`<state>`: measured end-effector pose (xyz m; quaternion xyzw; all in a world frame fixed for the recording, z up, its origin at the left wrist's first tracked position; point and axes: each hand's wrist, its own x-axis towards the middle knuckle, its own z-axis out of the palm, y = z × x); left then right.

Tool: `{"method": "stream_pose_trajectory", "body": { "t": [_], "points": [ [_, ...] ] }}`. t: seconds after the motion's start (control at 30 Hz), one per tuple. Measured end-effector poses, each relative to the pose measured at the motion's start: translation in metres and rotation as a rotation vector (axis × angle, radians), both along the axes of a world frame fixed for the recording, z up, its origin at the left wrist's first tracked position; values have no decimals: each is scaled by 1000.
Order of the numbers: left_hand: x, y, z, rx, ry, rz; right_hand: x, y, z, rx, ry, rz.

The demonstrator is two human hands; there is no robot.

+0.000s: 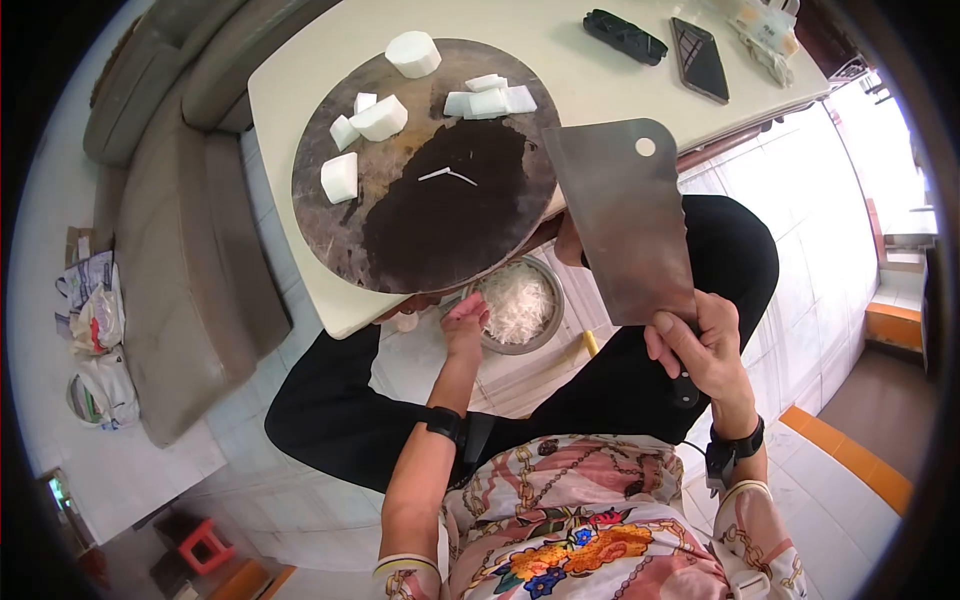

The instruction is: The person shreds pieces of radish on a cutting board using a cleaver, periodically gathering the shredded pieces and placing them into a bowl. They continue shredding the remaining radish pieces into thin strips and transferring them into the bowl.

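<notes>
My right hand (705, 345) grips the black handle of a cleaver (625, 225), whose broad blade is raised beside the round chopping board (330, 240). Below the board's near edge, my left hand (466, 322) is at the left rim of a metal bowl (556, 325). Its fingers look loosely apart, and I see nothing in them. White shreds (518, 303) fill the bowl. On the board are a thick white vegetable chunk (413, 54), more chunks (380, 118) at left, another block (340, 177), and a small group of slices (489, 100). Two thin strips (448, 175) lie on the dark wet patch.
The board rests on a cream table (515, 30). A phone (699, 60) and a black case-like object (625, 37) lie at the table's far right, near a plastic bag (765, 35). A sofa (180, 270) stands at left. A red stool (207, 546) is at lower left.
</notes>
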<state>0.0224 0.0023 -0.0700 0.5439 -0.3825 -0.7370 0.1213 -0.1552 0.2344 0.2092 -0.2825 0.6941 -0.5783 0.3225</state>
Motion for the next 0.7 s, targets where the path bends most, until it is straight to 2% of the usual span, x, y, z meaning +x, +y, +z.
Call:
{"method": "stream_pose_trajectory", "body": {
  "t": [0.13, 0.2, 0.33, 0.4, 0.43, 0.5, 0.53, 0.6, 0.7],
  "points": [
    [-3, 3, 16, -30, -29, -43, -2, -2, -3, -2, 22, 19],
    [-2, 4, 18, -272, 26, -329, -1, -3, -3, 0, 15, 8],
    [-16, 10, 41, -454, 103, -359, 0, -5, -2, -9, -4, 3],
    [-18, 5, 50, -506, 45, -495, 0, -3, -2, -11, -6, -2],
    [-19, 4, 58, -524, 53, -492, 0, -3, -3, -7, -11, -6],
    [-19, 6, 87, -574, 10, -656, 0, -2, -1, -26, -37, -25],
    [-20, 7, 106, -594, 18, -652, 0, -2, -1, -29, -77, -43],
    [-23, 11, 152, -581, 156, -778, 0, -2, -2, -41, -64, -41],
    [-34, 11, 227, -765, 302, -756, -2, -6, -2, -44, -69, -41]
  ]
}}
